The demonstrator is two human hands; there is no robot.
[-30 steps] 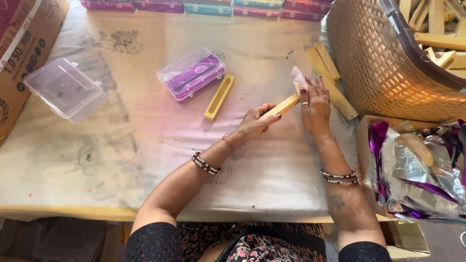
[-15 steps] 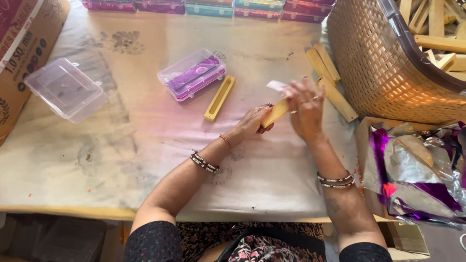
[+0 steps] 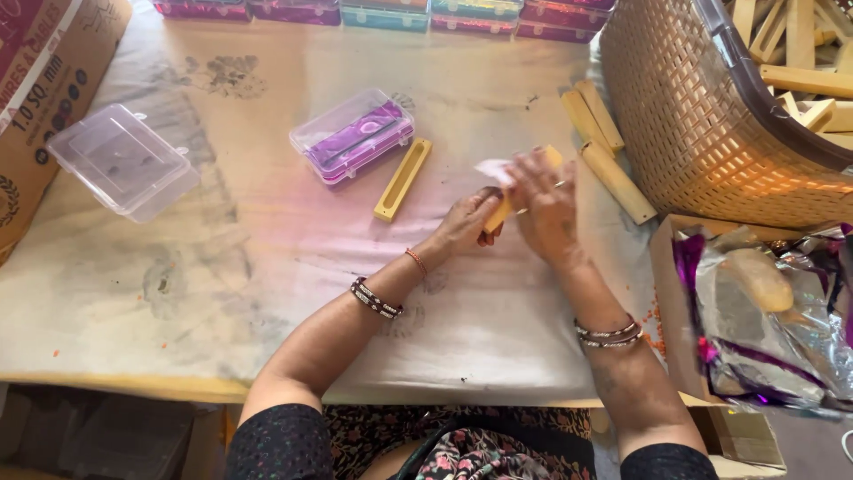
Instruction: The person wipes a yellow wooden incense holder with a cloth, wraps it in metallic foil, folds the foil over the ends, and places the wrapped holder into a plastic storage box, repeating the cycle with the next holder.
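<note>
My left hand (image 3: 466,222) grips the near end of a yellow wooden stick (image 3: 499,212) above the cloth-covered table (image 3: 222,293). My right hand (image 3: 544,206) lies over the stick's far end, blurred, with a small white scrap (image 3: 491,168) at its fingertips. A yellow slotted wooden tray (image 3: 402,179) lies on the cloth to the left of my hands. Beside it sits a clear plastic box with purple contents (image 3: 354,136).
An empty clear plastic box (image 3: 123,162) sits at the left by a cardboard carton (image 3: 44,80). Loose wooden sticks (image 3: 604,151) lie beside a woven basket (image 3: 702,116) full of sticks. A box with purple foil wrappers (image 3: 764,320) stands at the right. Colourful boxes (image 3: 382,11) line the far edge.
Both hands have drawn closer together on the stick and moved slightly toward me. My right hand now covers the stick's far end and the white scrap shows at its fingertips.
</note>
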